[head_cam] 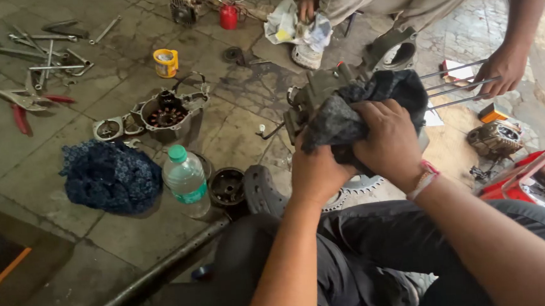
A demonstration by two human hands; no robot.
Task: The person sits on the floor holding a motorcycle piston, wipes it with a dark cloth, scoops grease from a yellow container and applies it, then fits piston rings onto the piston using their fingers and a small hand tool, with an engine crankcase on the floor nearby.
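**Oil-stained stone floor**

The ground was paved with grey stone slabs (pixel 24 164), darkened by oil stains (pixel 252 87) near the middle. Flat daylight was cast over it, without hard shadows. A paler, sandy patch (pixel 455 153) was seen at the right. No walls or windows were shown.

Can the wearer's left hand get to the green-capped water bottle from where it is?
Probably yes. The left hand is busy gripping the dark rag on the engine part, but the water bottle stands upright just to its left on the floor, with only a low round part between them.
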